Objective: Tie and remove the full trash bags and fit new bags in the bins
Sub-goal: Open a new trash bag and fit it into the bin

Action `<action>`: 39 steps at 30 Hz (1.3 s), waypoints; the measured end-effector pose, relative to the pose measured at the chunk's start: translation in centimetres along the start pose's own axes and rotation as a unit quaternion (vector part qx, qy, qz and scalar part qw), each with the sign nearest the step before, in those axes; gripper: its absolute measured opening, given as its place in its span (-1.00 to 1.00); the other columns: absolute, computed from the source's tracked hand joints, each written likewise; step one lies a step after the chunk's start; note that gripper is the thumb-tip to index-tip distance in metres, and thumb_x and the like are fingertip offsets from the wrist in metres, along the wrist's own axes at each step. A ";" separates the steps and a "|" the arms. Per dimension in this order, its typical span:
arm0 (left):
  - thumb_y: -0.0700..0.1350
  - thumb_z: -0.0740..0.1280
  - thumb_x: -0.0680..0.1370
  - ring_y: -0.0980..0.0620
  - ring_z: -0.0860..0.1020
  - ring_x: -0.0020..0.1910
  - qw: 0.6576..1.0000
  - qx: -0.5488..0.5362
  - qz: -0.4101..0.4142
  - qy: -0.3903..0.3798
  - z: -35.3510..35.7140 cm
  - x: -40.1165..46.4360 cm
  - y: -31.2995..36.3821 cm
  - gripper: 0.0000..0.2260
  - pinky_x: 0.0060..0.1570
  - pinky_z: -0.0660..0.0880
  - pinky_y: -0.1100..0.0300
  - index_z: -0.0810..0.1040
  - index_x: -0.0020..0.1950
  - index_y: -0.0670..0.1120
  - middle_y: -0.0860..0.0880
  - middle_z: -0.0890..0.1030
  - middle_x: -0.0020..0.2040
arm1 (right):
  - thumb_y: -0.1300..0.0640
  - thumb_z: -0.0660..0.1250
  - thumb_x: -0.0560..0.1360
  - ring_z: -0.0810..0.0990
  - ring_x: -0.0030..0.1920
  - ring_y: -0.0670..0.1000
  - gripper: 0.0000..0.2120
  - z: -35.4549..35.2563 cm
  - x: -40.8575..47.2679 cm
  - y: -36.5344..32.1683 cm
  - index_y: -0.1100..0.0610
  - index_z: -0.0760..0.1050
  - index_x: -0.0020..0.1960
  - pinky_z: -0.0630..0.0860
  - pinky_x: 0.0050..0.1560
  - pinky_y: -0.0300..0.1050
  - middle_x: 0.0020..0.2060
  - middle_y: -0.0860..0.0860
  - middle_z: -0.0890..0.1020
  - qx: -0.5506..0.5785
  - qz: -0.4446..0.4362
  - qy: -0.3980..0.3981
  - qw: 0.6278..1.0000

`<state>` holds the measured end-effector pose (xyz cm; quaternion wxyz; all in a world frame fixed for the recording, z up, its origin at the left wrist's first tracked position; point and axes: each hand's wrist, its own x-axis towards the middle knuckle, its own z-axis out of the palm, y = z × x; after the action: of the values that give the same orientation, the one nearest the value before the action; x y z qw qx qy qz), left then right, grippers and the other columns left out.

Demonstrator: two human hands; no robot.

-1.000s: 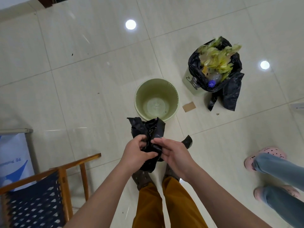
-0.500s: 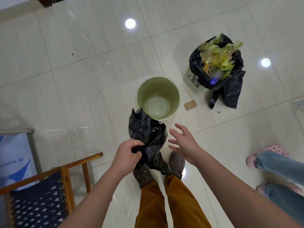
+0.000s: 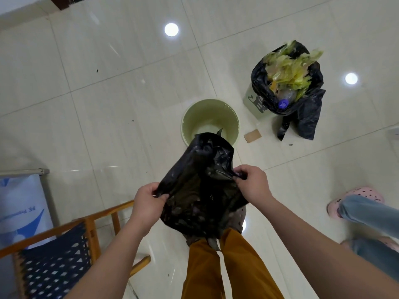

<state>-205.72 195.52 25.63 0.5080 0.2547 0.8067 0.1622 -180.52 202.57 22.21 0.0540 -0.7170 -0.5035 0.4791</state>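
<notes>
A crumpled black plastic trash bag (image 3: 200, 186) is stretched between both hands above the person's mustard-orange trousers (image 3: 226, 266). The left hand (image 3: 149, 203) pinches the bag's near-left edge in a tight grip, thumb on top, and the right hand (image 3: 252, 182) pinches a bunched fold at its right edge, fingers curled round the plastic. The bag's far end overlaps the near rim of a round pale-green plastic bin (image 3: 210, 120) standing unlined on the glossy cream tiled floor (image 3: 108, 104). Beyond and to the right, a second pale bin (image 3: 253, 102) holds a full black bag (image 3: 302, 100) heaped with yellow-green waste. A small brown cardboard scrap (image 3: 252, 136) lies between the bins. A wooden chair with a dark patterned seat (image 3: 54, 262) stands at the lower left.
</notes>
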 end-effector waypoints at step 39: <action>-0.28 0.30 0.58 -0.06 0.66 -0.31 0.998 0.002 -0.022 0.066 4.1 0.4 5.3 -0.87 -0.27 0.59 0.15 0.64 -0.10 -0.18 -0.13 0.66 -0.23 | 0.28 0.40 0.47 0.59 -0.23 -0.05 -0.86 -7.3 -0.1 1.3 0.07 0.63 -0.17 0.56 -0.18 -0.17 -0.24 -0.02 0.63 -0.075 0.022 -0.035 0.996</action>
<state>-200.85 200.07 26.33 0.4568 0.2264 0.8442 0.1657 -174.26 204.76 25.43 -0.0287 -0.7125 -0.5238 0.4659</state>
